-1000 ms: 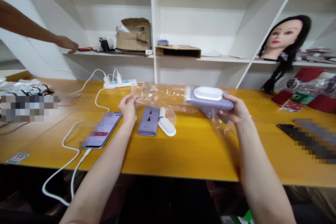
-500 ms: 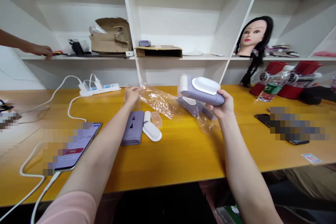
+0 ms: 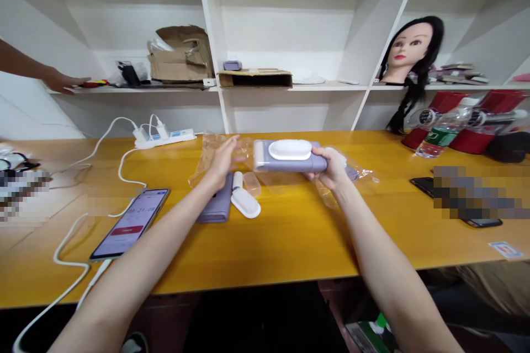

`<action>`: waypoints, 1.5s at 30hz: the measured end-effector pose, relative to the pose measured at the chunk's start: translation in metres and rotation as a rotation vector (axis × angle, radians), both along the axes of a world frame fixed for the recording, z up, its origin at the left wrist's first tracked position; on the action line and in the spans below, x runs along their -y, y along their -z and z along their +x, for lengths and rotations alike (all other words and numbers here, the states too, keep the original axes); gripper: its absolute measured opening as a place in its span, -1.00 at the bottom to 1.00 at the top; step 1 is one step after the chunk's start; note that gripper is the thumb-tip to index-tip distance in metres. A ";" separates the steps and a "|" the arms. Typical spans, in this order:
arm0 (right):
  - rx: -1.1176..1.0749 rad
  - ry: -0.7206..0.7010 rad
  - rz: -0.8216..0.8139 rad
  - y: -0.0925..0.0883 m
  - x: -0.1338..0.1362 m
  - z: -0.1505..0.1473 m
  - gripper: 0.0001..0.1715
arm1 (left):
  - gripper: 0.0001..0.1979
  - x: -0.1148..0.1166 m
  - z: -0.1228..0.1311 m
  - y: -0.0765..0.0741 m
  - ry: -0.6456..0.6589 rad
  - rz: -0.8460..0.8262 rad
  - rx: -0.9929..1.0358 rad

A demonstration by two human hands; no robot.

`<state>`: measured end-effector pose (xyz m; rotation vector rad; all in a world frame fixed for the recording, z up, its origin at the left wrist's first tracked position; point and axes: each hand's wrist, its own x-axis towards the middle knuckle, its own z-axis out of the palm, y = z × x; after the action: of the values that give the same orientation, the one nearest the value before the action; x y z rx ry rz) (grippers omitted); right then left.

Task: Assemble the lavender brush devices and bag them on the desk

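Note:
My right hand (image 3: 331, 168) is closed on the right end of a purple box-shaped device (image 3: 290, 165) with a white oval part (image 3: 290, 149) on top, held above the table. Fingers apart, my left hand (image 3: 222, 164) hovers near the device's left end and holds nothing. Clear plastic film (image 3: 201, 168) lies beside and behind it. Below my left hand rests a purple flat case (image 3: 217, 207), partly covered by my wrist. Next to it are a white oval piece (image 3: 247, 204), a small white cylinder (image 3: 237, 181) and a translucent cup (image 3: 252, 183). Behind my right hand another purple piece (image 3: 351, 172) shows partly, with clear film around it.
A phone (image 3: 131, 226) with a white cable lies at left, near a power strip (image 3: 178, 136). Phones (image 3: 480, 219), a water bottle (image 3: 439, 135) and red machines (image 3: 472, 132) are at right. Another person's hand (image 3: 62, 80) rests at the shelf (image 3: 327, 88), which holds cardboard and a mannequin head (image 3: 409, 49).
My right hand has brought the purple device left and lower. My left hand has come off the plastic film and moved right, toward the device. The film has shifted left.

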<state>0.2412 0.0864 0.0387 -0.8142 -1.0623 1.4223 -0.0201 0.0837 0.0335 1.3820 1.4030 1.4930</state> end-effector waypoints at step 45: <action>0.301 0.148 0.221 0.027 0.029 -0.073 -0.66 | -0.74 0.055 -0.010 0.040 -0.154 0.255 -0.185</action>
<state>0.1681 0.0572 0.0118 -0.9424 -1.3324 1.0566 -0.0299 0.0291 -0.0069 1.6337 1.5006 1.7289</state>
